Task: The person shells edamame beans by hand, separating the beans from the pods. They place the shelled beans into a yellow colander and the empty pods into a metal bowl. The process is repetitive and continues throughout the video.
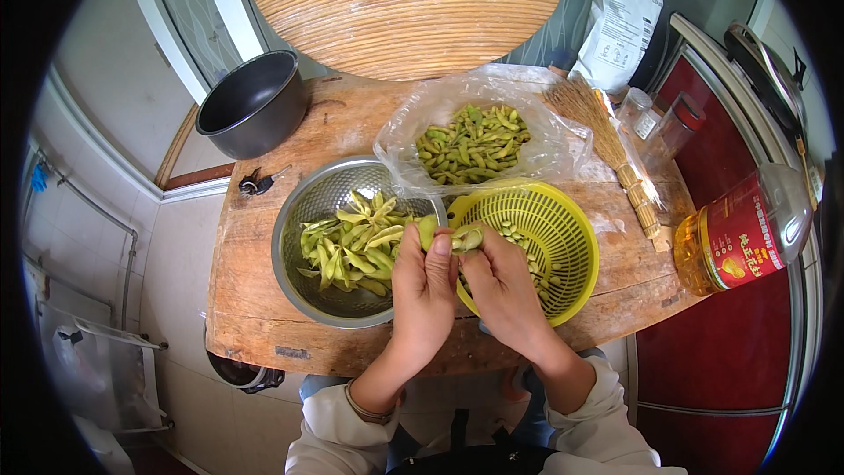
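My left hand (422, 277) and my right hand (504, 280) meet over the gap between two bowls, pinching a split green soybean pod (469, 238) between them. Part of the green pod pokes up beside the left thumb. Below and left, a dimpled stainless steel bowl (290, 257) holds a heap of green pods (353, 244), several of them visibly split. Under my right hand sits a yellow plastic colander (583, 257) with loose pale green beans (537, 277), partly hidden by the hand. Behind both, a clear plastic bag (395, 138) lies open around plump soybean pods (471, 145).
A black pot (254, 105) and keys (257, 181) are at the wooden table's (250, 290) left. A straw brush (610, 138), glass jars (666, 132), a flour bag (616, 26) and an oil bottle (738, 237) stand or lie right. A round slatted tray (409, 6) leans behind.
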A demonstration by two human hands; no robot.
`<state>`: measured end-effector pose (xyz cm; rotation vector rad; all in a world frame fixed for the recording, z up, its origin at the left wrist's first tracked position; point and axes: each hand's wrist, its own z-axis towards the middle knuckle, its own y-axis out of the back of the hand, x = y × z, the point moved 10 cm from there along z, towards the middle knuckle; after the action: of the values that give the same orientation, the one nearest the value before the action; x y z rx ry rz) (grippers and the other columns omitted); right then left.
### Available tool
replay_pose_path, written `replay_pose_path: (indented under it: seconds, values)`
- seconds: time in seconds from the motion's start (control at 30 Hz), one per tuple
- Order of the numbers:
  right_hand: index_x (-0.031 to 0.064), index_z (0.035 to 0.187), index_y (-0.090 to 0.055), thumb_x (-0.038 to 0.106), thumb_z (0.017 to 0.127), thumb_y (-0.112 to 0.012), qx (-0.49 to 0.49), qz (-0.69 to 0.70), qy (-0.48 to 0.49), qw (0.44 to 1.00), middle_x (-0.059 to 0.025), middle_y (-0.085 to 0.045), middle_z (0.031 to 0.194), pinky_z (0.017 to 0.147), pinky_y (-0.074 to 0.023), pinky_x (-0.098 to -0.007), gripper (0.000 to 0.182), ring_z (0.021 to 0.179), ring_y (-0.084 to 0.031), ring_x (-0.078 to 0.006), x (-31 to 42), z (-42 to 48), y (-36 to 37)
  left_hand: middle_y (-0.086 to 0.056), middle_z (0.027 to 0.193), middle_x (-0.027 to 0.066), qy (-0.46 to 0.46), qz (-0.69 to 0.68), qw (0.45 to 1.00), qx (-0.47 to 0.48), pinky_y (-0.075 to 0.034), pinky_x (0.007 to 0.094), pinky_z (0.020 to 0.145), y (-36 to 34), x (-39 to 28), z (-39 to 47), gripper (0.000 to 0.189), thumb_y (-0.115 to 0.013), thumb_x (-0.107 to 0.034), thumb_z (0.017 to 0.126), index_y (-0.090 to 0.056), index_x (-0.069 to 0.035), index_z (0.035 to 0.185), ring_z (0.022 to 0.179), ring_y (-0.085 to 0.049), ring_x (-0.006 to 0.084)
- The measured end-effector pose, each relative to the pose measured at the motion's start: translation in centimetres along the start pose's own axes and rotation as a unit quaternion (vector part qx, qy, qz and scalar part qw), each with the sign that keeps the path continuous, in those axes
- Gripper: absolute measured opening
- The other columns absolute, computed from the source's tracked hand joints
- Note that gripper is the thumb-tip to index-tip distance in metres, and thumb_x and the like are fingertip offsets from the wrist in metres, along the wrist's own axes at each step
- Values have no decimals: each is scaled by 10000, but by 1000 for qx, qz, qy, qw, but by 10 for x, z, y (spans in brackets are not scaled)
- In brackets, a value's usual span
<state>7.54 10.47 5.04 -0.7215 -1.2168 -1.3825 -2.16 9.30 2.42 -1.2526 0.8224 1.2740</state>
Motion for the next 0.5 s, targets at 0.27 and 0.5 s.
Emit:
replay_pose_path:
  seconds: [0.27, 0.5]
  values:
    - [-26, 907, -436, 54, 825, -436, 18, -15, -58, 998, -168, -517, 622, 511, -410, -365, 115, 543, -542, -287, -9, 1, -3, -405, 646, -60, 81, -88, 993, 24, -293, 142, 459, 2, 21, 1, 153, -429, -219, 947, -484, -76, 952, 539, -341, 4]
    - [19, 1015, -350, -58, 786, -498, -61, -7, 29, 998, -36, -472, 691, 442, -315, -208, 283, 501, -404, -62, 1, -1, 5, -392, 643, -60, 2, 1, 1000, -2, -272, 164, 451, 2, 1, 3, 137, -408, -169, 952, -449, -55, 890, 528, -312, 12]
